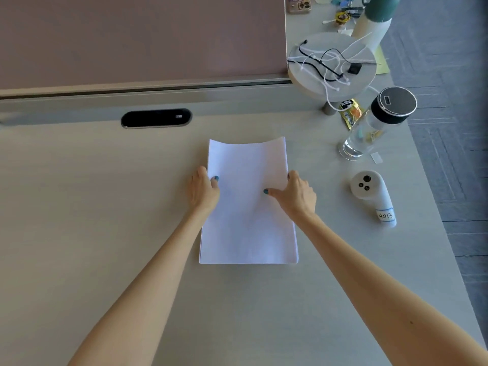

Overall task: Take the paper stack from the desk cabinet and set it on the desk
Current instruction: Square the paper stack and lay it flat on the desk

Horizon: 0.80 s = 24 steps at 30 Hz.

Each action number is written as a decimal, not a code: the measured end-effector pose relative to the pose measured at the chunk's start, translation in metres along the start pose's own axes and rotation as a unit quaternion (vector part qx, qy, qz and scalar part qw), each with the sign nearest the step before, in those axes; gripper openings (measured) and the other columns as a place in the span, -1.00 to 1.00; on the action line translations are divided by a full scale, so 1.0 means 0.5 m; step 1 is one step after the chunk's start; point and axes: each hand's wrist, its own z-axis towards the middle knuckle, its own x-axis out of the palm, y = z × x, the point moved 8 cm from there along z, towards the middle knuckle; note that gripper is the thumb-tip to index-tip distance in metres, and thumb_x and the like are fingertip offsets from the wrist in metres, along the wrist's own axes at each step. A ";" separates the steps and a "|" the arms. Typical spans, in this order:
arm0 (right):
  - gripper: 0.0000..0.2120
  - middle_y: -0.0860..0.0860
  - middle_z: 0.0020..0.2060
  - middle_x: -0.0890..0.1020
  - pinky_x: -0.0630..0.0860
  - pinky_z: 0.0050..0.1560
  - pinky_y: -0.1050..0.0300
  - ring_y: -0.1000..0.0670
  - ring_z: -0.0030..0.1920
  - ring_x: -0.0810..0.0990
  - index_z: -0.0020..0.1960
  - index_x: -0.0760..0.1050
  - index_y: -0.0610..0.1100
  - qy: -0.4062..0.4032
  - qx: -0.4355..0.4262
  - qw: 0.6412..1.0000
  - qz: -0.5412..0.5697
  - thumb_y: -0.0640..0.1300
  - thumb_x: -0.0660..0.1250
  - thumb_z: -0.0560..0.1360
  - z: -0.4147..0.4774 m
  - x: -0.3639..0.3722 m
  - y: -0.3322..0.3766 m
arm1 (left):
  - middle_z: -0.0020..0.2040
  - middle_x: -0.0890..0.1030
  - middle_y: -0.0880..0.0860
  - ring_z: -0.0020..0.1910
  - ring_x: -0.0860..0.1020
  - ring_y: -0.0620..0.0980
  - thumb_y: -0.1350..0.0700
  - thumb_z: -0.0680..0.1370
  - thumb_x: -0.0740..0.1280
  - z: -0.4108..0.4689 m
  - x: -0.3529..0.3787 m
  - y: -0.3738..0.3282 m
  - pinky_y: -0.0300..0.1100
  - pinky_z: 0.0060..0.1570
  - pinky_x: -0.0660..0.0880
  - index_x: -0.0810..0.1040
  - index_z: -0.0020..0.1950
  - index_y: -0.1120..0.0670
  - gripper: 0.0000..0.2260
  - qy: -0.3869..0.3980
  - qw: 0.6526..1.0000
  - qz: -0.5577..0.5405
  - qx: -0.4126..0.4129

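Observation:
A white paper stack [248,207] lies flat on the pale desk [105,207], a little right of centre, its far edge slightly curled up. My left hand [202,190] grips the stack's left edge, thumb on top and fingers tucked at the side. My right hand [297,195] holds the right edge, thumb pressed on the top sheet. The desk cabinet is out of view.
A clear water bottle [375,125] with a black lid, a white handheld device [372,196] labelled H013, a snack packet [351,113] and a small round stand [332,67] strewn with cables sit to the right. A black cable port [156,118] and a partition [132,38] lie behind the stack.

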 end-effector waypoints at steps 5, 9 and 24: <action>-0.43 -0.07 0.07 0.55 0.33 -0.25 0.07 -0.21 -0.02 0.58 0.10 0.28 -0.17 -0.041 -0.013 0.999 0.009 0.15 0.46 0.35 -0.007 -0.001 -0.002 | 0.03 0.51 0.18 0.02 0.48 0.20 0.10 0.51 0.32 -0.010 -0.017 0.010 0.00 -0.13 0.38 0.39 0.04 0.23 -0.75 -0.080 0.997 -0.019 0.000; -0.43 -0.07 0.08 0.45 0.37 -0.27 0.06 -0.14 0.06 0.53 0.14 0.31 -0.17 -0.061 -0.031 0.998 -0.012 0.14 0.46 0.36 -0.010 0.007 -0.001 | 0.06 0.52 0.16 0.04 0.49 0.19 0.06 0.53 0.31 -0.012 -0.014 0.013 0.01 -0.14 0.37 0.40 0.05 0.21 -0.75 -0.078 0.997 0.002 -0.026; -0.45 -0.12 0.56 0.15 0.14 0.53 -0.05 -0.10 0.55 0.15 0.54 0.13 -0.19 -0.056 -0.329 0.926 -0.177 0.01 0.01 0.61 -0.083 0.084 0.064 | 0.61 0.06 0.06 0.59 0.06 0.03 0.01 0.63 -0.08 -0.108 0.052 -0.021 0.06 0.53 0.07 0.07 0.58 0.09 -0.49 -0.002 0.943 0.224 0.247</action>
